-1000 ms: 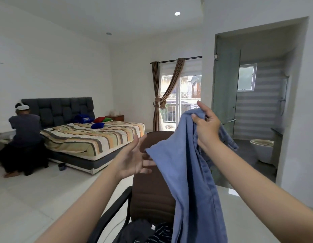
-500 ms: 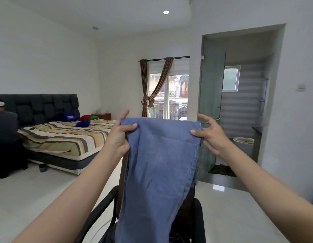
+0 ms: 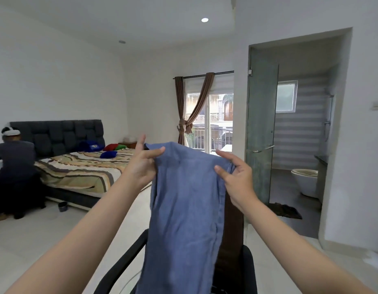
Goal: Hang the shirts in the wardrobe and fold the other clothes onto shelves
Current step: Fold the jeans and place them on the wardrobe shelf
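Observation:
A blue garment (image 3: 183,211) hangs full length in front of me, held up by its top edge. My left hand (image 3: 142,166) pinches the top left corner between thumb and fingers. My right hand (image 3: 236,177) grips the top right corner. The cloth drapes down over a brown office chair (image 3: 233,236) with black armrests and hides most of its back and seat. No wardrobe or shelves are in view.
A bed (image 3: 82,168) with a striped cover and dark headboard stands at the left; a person (image 3: 14,172) crouches beside it. Straight ahead is a curtained balcony door (image 3: 209,122). At the right a glass door (image 3: 261,132) opens onto a bathroom with a toilet (image 3: 306,181).
A second ago only my right hand held the bunched blue garment. My left hand has taken the other corner and the cloth is spread between both hands. My view turned slightly left.

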The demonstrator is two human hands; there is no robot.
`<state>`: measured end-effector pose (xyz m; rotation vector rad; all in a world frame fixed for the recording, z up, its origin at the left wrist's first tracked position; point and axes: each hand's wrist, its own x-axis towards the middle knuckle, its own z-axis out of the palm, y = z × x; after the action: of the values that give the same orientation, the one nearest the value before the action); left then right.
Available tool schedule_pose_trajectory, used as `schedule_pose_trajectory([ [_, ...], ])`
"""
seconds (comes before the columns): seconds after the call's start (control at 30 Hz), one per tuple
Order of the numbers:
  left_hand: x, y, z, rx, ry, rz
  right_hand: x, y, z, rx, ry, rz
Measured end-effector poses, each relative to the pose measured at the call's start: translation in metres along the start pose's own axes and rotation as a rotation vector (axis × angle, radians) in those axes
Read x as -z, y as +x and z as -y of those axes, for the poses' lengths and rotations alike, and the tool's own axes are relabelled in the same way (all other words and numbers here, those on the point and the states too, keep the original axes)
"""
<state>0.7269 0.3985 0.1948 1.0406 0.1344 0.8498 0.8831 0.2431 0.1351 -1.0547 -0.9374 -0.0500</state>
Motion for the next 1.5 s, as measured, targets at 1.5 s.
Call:
schedule_pose_trajectory([
  [1.5,0.037,-0.001,0.013,-0.113,0.562,0.014,0.030,0.022,-0.013,-0.038,-0.006,0.373],
])
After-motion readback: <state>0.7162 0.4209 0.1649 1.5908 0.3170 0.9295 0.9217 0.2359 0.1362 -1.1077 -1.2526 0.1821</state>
